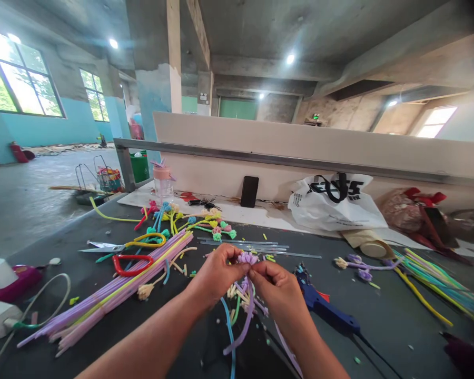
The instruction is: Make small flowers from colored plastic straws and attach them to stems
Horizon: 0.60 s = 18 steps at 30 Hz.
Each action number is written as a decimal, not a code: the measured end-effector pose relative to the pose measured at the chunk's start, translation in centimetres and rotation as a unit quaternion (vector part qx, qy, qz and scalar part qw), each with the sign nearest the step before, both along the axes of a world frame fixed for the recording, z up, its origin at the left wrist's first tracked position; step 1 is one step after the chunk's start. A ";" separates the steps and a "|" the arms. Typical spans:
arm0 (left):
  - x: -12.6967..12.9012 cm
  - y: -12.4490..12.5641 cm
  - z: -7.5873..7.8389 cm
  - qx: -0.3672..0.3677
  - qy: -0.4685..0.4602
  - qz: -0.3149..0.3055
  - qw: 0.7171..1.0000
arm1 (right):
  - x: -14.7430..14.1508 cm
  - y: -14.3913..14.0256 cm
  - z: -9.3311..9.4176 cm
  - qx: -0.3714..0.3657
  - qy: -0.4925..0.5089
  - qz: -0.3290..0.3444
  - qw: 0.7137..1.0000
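Note:
Both my hands meet over the dark table (pixel 387 316), pinching a purple pipe-cleaner flower (pixel 247 258). My left hand (pixel 217 275) grips its stem from the left, and my right hand (pixel 278 289) holds it from the right. Purple, blue and green stems (pixel 243 316) hang down between my hands. A blue glue gun (pixel 324 308) lies just right of my right hand. A long bundle of purple and yellow pipe cleaners (pixel 114 292) stretches to the left of my left hand.
Yellow-handled scissors (pixel 126 245) and red-handled scissors (pixel 131 264) lie left. Finished flowers (pixel 205 223) lie behind, more (pixel 359 266) to the right near coloured stems (pixel 438 289). A phone (pixel 249 191), white bag (pixel 335 202) and plastic cup (pixel 163 184) stand by the back board.

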<state>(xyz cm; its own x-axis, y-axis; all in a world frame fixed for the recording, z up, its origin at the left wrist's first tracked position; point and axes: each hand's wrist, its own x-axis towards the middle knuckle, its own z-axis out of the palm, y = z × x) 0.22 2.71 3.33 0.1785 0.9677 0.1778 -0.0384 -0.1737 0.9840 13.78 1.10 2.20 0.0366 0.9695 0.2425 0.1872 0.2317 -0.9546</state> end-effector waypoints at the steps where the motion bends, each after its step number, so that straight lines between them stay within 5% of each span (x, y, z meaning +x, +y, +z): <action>1: 0.1 -0.1 0.0 -0.016 -0.024 -0.011 1.000 | 0.1 0.1 0.0 -0.003 -0.002 0.010 1.000; 7: 0.1 -0.2 -0.1 -0.088 -0.149 -0.082 0.981 | 0.4 0.6 -0.1 -0.013 -0.005 0.027 1.000; 14: -0.1 0.0 0.0 -0.060 -0.115 -0.080 0.988 | 0.0 0.5 0.1 0.005 -0.019 0.013 1.000; 18: 0.1 -0.2 0.0 -0.042 -0.090 -0.062 0.993 | 0.0 0.2 0.1 0.091 -0.090 -0.030 0.991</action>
<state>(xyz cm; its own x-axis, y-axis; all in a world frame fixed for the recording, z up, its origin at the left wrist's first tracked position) 0.29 2.54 3.28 0.2689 0.9532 0.1382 -0.2316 -0.0753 0.9699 13.79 1.34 2.26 0.0322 0.9064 0.4211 0.3697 0.3806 -0.8476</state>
